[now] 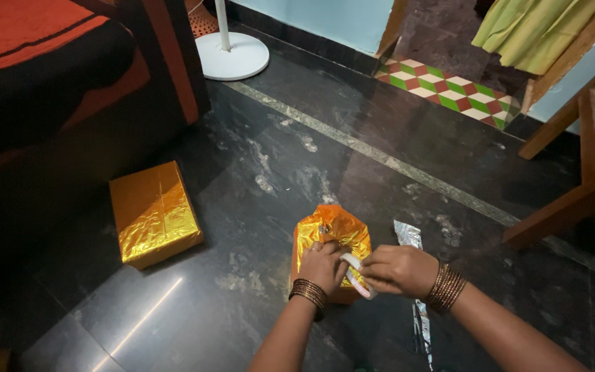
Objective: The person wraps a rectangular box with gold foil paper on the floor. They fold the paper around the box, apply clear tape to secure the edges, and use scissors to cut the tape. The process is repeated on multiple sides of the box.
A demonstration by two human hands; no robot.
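gold-orange foil wraps the small parcel [332,241] standing on the dark polished stone floor [256,179] directly before the person, near the lower middle of the view. left hand [323,265], bangles at the wrist, lies curled over the parcel's near face, fingers pressed on the foil and steadying it. right hand [399,270], also bangled, is closed in a pinch on a roll of clear tape [358,277] held just beside the parcel's right edge, touching or nearly touching the left hand; whether a strip has been drawn out cannot be told. judged from its crinkled, puckered top, the wrapping is thin, slick and easily torn or dented, so the parcel would best be held by flat palms on its broad faces or cupped from below, not by the gathered foil at the top; it looks light, though its contents are hidden. the glossy floor probably lets it slide under a sideways push. just right of the hands a narrow strip of silver foil [413,275] lies along the floor, limp and likely to flutter. further left, well apart, a second wrapped box [154,212] in the same gold foil lies flat, its seams closed. beyond stand a dark sofa with red cushion [49,76], a white fan base [232,55], a patterned threshold of coloured tiles [449,86] and wooden furniture legs [580,172]
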